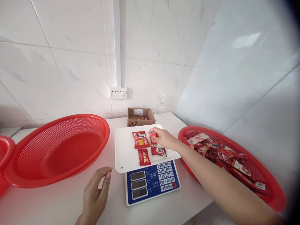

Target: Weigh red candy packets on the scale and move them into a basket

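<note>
My right hand (pixel 164 138) pinches a small red snack packet (pixel 153 135) over the scale tray (pixel 124 150). Three packets (pixel 141 139) already lie just beside my fingertips. Many remain in the basket (pixel 269 190) behind my forearm. My left hand (pixel 95 195) rests with fingers loosely spread.

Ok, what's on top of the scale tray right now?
Three red snack packets lie on the white tray. The right hand holds a small red packet over it, covering part of another.
</note>
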Demonstrator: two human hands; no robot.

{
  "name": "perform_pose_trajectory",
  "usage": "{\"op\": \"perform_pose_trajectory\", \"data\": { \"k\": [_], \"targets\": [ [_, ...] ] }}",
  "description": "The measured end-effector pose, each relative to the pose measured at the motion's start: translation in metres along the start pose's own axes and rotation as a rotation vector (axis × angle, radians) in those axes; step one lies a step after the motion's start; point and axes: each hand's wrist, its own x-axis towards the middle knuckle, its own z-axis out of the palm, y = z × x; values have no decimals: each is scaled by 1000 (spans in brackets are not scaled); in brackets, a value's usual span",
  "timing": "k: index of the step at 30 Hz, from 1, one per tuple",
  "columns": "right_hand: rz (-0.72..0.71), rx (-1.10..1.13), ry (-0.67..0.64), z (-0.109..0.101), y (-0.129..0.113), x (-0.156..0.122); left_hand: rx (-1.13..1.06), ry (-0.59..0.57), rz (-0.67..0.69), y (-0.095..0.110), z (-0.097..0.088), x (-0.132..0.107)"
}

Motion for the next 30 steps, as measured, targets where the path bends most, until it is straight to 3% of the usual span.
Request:
{"op": "perform_pose_trajectory", "data": {
  "k": [5,10,16,23,30],
  "targets": [
    [118,187,-154,1,-9,-12,-7,-4,-7,0,0,-1],
    [133,239,-240,8,-17,-19,1,1,-6,1,1,-1],
    [48,-155,-45,7,-12,-18,6,-5,-12,2,1,1],
    [-32,-363,-170,3,-6,-33,-11,-16,-1,-1,2,-1],
    [73,-455,-146,-2,4,-39,-5,-23,26,-1,2,0]
  ]
}}
